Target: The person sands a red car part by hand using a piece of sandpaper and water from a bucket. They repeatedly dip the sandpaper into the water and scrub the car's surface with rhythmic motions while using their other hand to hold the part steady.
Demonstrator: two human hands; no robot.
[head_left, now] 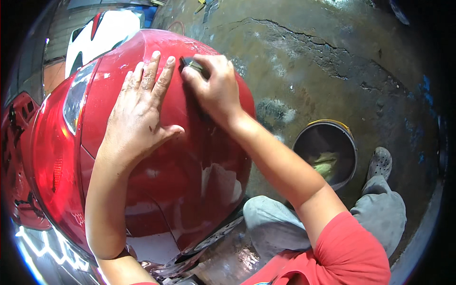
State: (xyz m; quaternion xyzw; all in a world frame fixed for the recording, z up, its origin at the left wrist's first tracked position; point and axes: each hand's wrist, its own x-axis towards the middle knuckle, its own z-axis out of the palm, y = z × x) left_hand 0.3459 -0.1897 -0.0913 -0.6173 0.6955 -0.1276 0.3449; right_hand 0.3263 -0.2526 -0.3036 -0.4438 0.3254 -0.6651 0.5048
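A glossy red car bumper (156, 185) bulges up in front of me, wet in places. My left hand (137, 104) lies flat on its upper part, fingers and thumb spread, holding nothing. To the right of it, my right hand (216, 85) grips a small dark sanding block (195, 66) and holds it against the red paint near the bumper's far side. My fingers hide most of the block. Left of my left hand, the red and clear tail light (54, 156) curves along the car body.
A dark bucket (349, 137) with a yellowish rim and a pale green cloth (325, 164) inside stands on the wet, cracked concrete floor (304, 80) at right. My grey-trousered legs and a grey clog (380, 164) are beside it. A white car part (107, 33) stands at the far left.
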